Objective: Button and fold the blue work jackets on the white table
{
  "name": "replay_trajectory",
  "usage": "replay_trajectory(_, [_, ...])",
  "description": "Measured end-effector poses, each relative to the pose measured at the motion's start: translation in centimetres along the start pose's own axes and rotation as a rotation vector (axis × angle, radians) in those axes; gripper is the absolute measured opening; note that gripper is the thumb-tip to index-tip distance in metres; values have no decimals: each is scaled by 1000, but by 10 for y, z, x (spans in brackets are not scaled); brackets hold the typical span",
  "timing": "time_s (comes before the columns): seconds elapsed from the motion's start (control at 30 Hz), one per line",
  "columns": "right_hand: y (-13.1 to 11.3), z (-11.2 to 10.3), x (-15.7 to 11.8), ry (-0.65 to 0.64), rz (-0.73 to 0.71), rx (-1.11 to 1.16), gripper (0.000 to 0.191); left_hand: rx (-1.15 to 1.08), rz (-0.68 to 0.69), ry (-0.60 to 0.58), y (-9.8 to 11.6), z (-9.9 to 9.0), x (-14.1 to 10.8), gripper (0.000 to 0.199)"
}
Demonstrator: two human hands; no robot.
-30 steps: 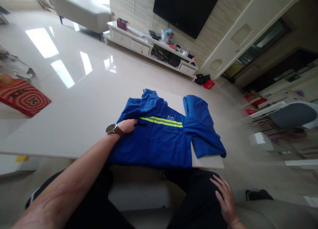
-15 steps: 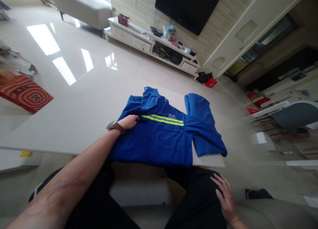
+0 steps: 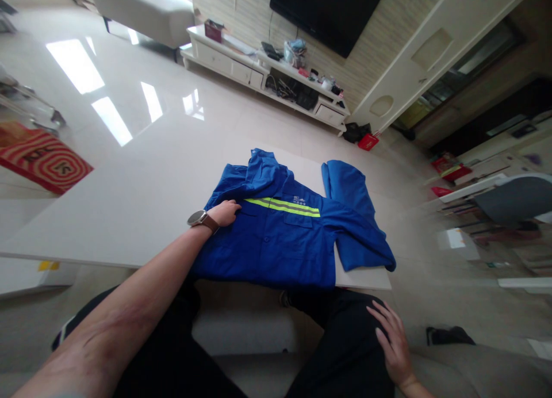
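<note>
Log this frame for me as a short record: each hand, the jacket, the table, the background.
left hand: on the blue jacket, by its reflective stripe; grip unclear
right hand: on the dark trousers, fingers spread
jacket: lying front up
table: white, under the jacket
background: television, white TV stand, red-patterned bag

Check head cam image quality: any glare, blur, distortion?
Head view, upper left: bright glare patches on the glossy floor; head view, right edge: smeared, grey chair soft; head view, periphery: looks stretched; head view, centre: blue jacket clearer.
</note>
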State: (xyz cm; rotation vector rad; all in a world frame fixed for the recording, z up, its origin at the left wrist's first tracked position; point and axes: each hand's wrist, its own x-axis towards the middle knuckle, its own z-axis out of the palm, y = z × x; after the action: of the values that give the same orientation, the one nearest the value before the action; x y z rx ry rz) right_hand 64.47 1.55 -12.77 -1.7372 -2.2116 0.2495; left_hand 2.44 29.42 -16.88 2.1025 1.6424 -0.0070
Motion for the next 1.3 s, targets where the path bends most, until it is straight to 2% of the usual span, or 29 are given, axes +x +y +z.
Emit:
replay_trajectory(0.13, [0, -1, 0, -3, -4, -7, 44, 52, -47, 31, 9, 11, -1, 54])
replay_trajectory(0.23, [0, -1, 0, -2, -1, -5, 44, 66, -30, 33, 10, 15, -1, 56])
replay_trajectory(0.63, [0, -1, 1, 1, 2, -13, 44, 2, -66, 51, 12, 7, -6, 57])
replay_trajectory(0.9, [-5, -1, 2, -1, 16, 2, 43, 10, -86, 265, 29, 14, -3, 34])
replay_trajectory(1.1, [-5, -1, 1, -8, 9, 2, 43, 32, -120, 258, 29, 13, 4, 22])
replay_trajectory(1.3, [-8, -3, -1, -3, 20, 10, 43, -30, -153, 260, 27, 11, 12, 28])
